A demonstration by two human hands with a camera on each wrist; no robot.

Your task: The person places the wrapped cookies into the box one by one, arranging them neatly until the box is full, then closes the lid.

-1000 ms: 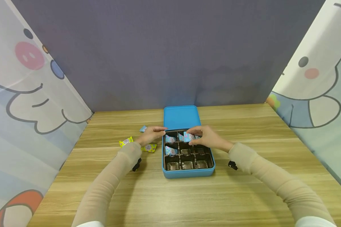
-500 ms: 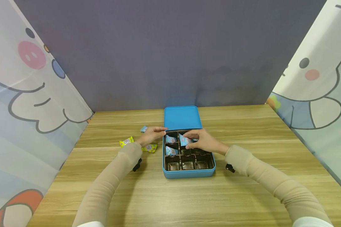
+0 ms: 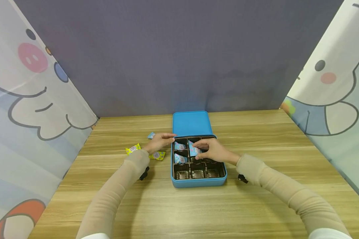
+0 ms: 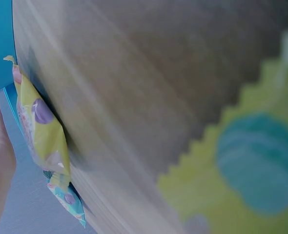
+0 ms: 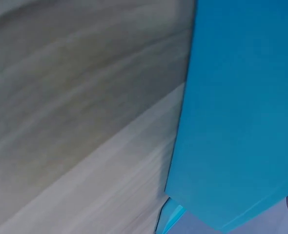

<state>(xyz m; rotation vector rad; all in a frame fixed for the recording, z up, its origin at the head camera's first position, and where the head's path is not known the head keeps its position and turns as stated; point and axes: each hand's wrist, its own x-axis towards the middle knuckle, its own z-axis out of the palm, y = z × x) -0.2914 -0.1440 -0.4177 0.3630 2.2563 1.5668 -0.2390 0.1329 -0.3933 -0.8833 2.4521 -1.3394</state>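
Observation:
A blue box with a black divided insert stands on the table, its lid laid back behind it. My right hand pinches a blue wrapped candy over the middle column of compartments. That hand covers most of the right column. Two other blue candies sit in the left column, one in the back compartment and one in the middle compartment. The front-row compartments hold nothing. At the box's back left corner my left hand touches the rim with extended fingers.
Beside my left hand lie yellow wrapped candies and a blue candy on the wooden table. The lid reaches close to the grey back panel. Printed curtains stand at both sides.
My right hand has moved slightly left and toward me with the blue candy, lower over the middle column. The left hand has stayed at the rim.

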